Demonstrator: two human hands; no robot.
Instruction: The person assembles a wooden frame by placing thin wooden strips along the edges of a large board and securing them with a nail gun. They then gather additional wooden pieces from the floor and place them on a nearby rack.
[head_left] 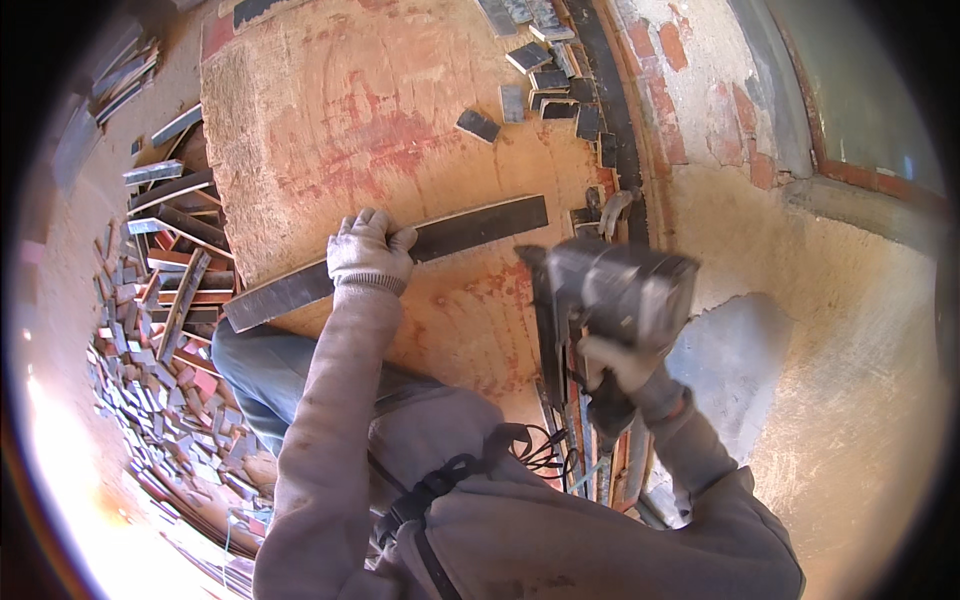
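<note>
My left hand, in a pale work glove with a ribbed cuff, presses on a long dark wooden strip. Its fingers curl over the strip's far edge. The strip lies slantwise across the wooden work surface, its left end by my knee. To the right of the strip, my right hand grips the handle of a black power tool that looks like a nail gun. The tool is held up and blurred by motion. Its narrow nose points left, just beyond the strip's right end, apart from it.
Short dark wood offcuts lie along the board's far right edge. Left and below, a large heap of cut pieces covers the floor. A worn plaster and brick wall rises at right. Black cord loops near my waist.
</note>
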